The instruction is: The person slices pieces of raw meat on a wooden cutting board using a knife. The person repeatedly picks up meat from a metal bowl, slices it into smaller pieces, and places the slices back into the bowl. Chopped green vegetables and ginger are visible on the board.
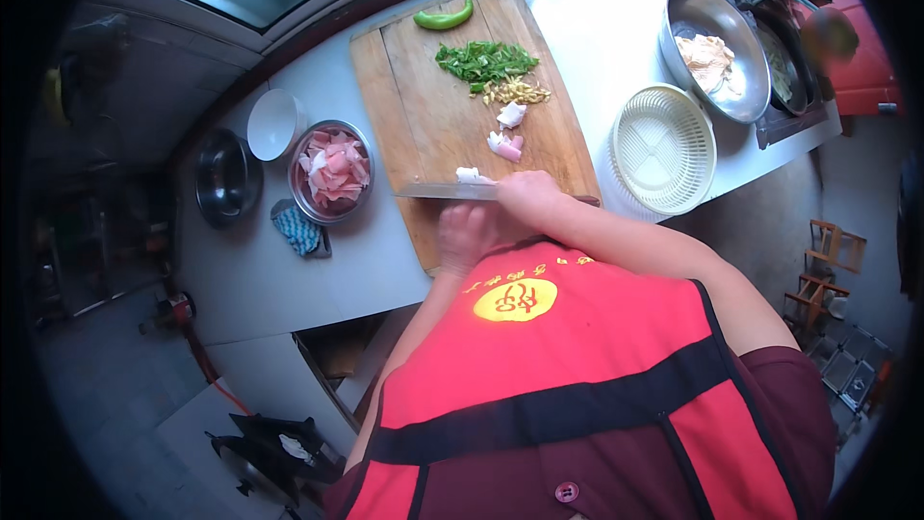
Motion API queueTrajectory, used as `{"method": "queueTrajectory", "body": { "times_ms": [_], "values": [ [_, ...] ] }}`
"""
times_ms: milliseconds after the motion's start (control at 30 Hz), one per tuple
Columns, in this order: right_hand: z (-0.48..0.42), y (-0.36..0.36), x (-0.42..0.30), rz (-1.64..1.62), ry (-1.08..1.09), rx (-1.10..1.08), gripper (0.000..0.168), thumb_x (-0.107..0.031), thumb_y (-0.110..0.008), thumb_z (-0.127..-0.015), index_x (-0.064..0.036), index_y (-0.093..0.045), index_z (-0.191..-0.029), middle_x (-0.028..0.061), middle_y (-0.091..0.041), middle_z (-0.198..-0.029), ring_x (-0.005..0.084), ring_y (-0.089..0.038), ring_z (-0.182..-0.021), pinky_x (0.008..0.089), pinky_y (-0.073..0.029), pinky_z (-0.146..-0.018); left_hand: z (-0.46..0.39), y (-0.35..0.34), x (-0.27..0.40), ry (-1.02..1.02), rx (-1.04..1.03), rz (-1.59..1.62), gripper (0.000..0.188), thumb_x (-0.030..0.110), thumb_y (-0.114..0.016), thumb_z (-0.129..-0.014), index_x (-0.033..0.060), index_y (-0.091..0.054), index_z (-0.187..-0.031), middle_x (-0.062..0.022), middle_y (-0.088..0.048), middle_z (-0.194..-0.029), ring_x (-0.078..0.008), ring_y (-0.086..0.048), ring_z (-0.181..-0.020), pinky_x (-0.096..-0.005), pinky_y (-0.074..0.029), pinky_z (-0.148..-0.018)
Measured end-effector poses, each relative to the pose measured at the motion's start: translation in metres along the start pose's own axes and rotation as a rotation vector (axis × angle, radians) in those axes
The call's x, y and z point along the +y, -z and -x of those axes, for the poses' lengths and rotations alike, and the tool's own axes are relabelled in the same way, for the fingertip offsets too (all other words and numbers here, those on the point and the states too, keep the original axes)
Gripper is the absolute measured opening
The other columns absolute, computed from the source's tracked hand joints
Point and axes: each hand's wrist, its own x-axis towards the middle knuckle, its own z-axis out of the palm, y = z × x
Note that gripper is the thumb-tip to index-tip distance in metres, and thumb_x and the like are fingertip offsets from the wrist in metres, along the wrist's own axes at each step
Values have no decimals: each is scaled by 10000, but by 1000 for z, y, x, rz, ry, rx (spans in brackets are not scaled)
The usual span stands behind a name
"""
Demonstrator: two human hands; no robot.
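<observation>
My right hand (pixel 530 191) grips a kitchen knife (pixel 444 191), its blade lying across the near part of a wooden cutting board (pixel 404 115). Close to the blade's near side is my left hand (pixel 469 231), blurred, with fingers bent; whether it holds anything is hidden. A pale piece (pixel 469 175), perhaps fatty meat, rests against the blade's far side. Farther up the board lie a white chunk (pixel 512 115) and a pink-and-white chunk (pixel 507 146). Beyond them are a small heap of chopped yellowish bits (pixel 516 92), chopped greens (pixel 487 63) and a whole green pepper (pixel 444 16).
Left of the board stand a metal bowl of sliced raw meat (pixel 333 170), a white bowl (pixel 275 125), a dark metal bowl (pixel 227 177) and a blue patterned cloth (pixel 297 229). On the right are a cream plastic basket (pixel 664 148) and a steel basin (pixel 751 79) holding pale food.
</observation>
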Motion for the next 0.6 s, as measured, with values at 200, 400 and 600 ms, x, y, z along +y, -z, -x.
{"method": "queueTrajectory", "body": {
  "times_ms": [200,400,600],
  "values": [
    [26,16,30,-44,-158,-29,161,-99,-594,-674,2,-663,-779,199,-652,-827,331,-648,-786,421,-521,-679,-15,4,9,-43,160,20,327,92,-712,-693,76,-544,-973,-100,-506,-942,-286,-514,-904,-394,-435,-807],
    [38,8,37,-77,-206,-37,150,-86,-585,-699,4,-666,-787,203,-651,-821,339,-642,-799,421,-514,-688,-15,7,8,-30,122,-9,288,113,-694,-691,117,-569,-951,-77,-509,-941,-271,-514,-904,-387,-428,-799],
    [64,19,38,-29,-97,-148,141,-104,-606,-696,12,-655,-759,205,-646,-808,349,-639,-777,432,-509,-670,-19,11,10,-19,112,0,350,109,-676,-644,148,-574,-977,-65,-507,-957,-257,-513,-924,-383,-419,-814]
  ]
}}
